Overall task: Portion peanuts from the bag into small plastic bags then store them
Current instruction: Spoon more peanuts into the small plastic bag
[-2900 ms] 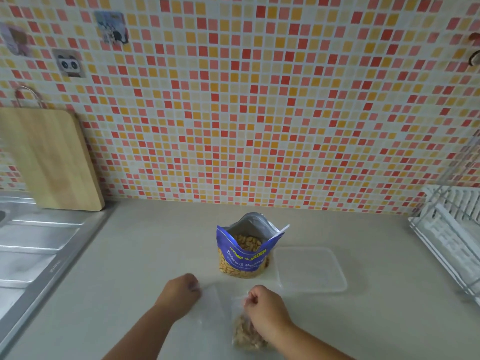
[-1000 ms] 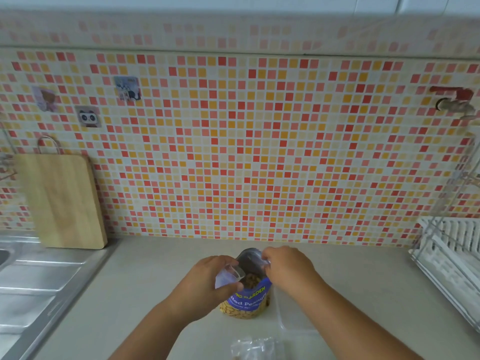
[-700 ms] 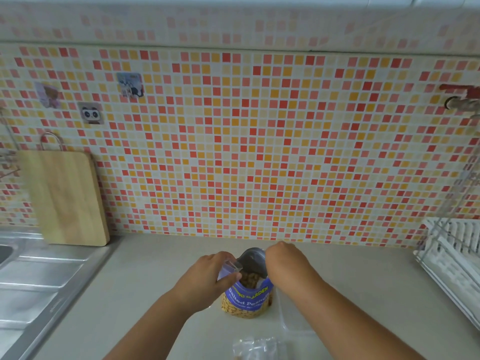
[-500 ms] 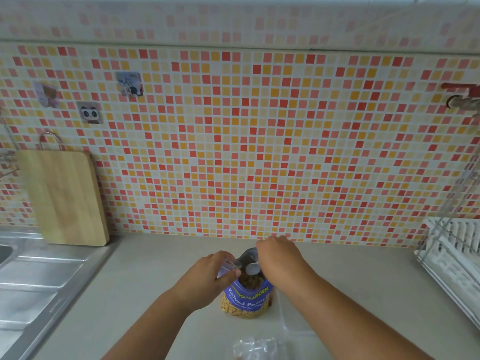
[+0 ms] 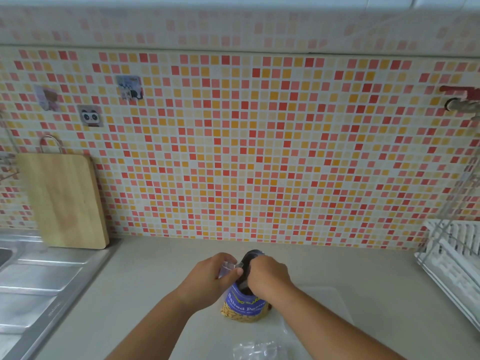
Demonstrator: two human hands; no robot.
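Standing upright on the beige counter (image 5: 145, 287) near the front edge is the blue peanut bag (image 5: 244, 305), top open, with a see-through strip at the bottom showing the nuts. The left hand (image 5: 205, 279) is right up against the bag's left top edge, fingers and thumb curled round a small clear bag (image 5: 228, 267) and holding it beside the opening. The right hand (image 5: 268, 278) is angled down with its fingers inside the peanut bag's mouth; honestly can't tell if it's got hold of anything in there, since the fingertips are hidden. Closer to the camera, at the bottom edge, there's a filled small bag (image 5: 255, 350) lying flat, kinda blurry. Just right of the peanut bag sits a flat clear plastic lid (image 5: 324, 302) on the counter. Off to the left is a steel sink (image 5: 39, 284), with a wooden cutting board (image 5: 65, 201) leaning on the orange-and-red tiled wall (image 5: 259, 152). A white dish rack (image 5: 452, 263) is at the far right.
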